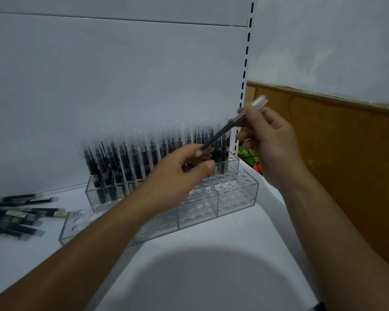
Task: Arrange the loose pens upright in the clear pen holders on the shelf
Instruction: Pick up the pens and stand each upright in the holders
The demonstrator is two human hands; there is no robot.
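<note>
My right hand [267,140] grips the upper part of a dark pen [220,133] with a clear cap, held slanted above the holders. My left hand [182,173] pinches the pen's lower end. Behind the hands, the rear clear pen holder [92,189] carries several black pens [126,162] standing upright in a row. In front of it, the front clear pen holder [236,196] shows round holes with no pens in them. A pile of loose pens [16,218] lies flat on the white shelf [211,265] at the far left.
A white back panel [121,75] rises behind the holders, with a slotted upright [245,70] at its right edge. A brown wooden board [346,164] stands to the right, and colourful packets [249,158] show behind the upright.
</note>
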